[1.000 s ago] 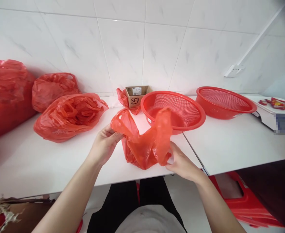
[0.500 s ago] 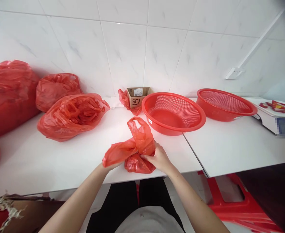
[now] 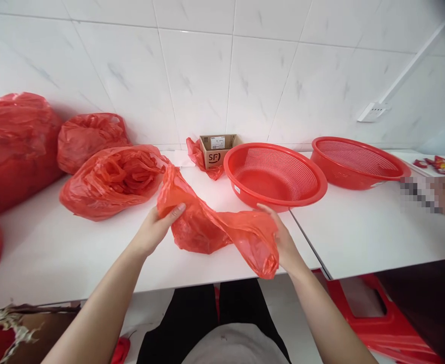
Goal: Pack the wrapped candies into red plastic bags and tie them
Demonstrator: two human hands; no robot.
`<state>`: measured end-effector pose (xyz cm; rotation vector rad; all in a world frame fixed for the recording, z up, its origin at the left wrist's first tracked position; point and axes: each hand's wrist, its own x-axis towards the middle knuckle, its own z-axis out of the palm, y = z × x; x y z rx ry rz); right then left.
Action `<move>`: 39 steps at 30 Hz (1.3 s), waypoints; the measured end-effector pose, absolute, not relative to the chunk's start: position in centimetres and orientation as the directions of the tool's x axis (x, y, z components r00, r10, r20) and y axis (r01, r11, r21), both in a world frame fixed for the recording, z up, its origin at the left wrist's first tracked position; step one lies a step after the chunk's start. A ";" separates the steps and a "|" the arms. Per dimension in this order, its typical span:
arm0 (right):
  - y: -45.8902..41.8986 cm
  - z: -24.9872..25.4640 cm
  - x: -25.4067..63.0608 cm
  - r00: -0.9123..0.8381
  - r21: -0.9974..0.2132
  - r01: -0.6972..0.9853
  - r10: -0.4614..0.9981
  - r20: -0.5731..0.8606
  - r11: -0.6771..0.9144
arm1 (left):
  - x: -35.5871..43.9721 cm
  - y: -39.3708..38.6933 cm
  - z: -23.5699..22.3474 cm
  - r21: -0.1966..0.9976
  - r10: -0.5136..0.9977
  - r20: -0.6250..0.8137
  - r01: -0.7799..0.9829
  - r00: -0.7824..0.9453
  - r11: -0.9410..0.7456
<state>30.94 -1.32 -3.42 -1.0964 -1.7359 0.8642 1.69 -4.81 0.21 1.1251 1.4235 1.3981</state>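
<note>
Bag of crumpled red plastic (image 3: 199,232), clamped in the left hand (image 3: 154,228), touches the right hand (image 3: 286,246), whose grip I cannot tell.

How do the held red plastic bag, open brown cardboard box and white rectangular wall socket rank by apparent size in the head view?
1. Held red plastic bag
2. Brown cardboard box
3. White wall socket
</note>
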 end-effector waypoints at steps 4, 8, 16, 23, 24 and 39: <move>-2.2 -1.4 31.5 -0.297 -0.859 0.307 0.899 0.323 0.410 | 2.2 -6.1 -0.9 0.999 0.913 0.026 0.040 -0.407 -0.010; -1.4 -2.9 30.1 -0.382 -0.899 0.236 0.886 0.264 0.370 | 4.7 -7.1 -3.8 0.961 0.965 -0.034 0.257 -0.258 0.102; 1.1 -8.2 25.1 -0.281 -0.878 0.317 0.919 0.276 0.360 | 6.4 -5.4 -5.6 0.867 0.995 0.085 0.489 0.044 -0.095; 2.6 -7.3 29.3 -0.165 -0.916 0.279 0.954 0.250 0.288 | 1.0 -6.2 -3.1 0.723 0.988 0.153 0.684 -0.019 -0.099; 2.2 -6.8 29.7 -0.198 -0.914 0.273 0.947 0.253 0.301 | 0.8 -6.5 -2.7 0.711 0.992 0.128 0.698 -0.011 -0.084; 1.9 1.7 29.2 -0.099 -0.903 0.041 0.901 0.423 0.428 | 2.5 -4.7 6.5 0.831 0.837 0.366 -0.262 -0.407 -0.491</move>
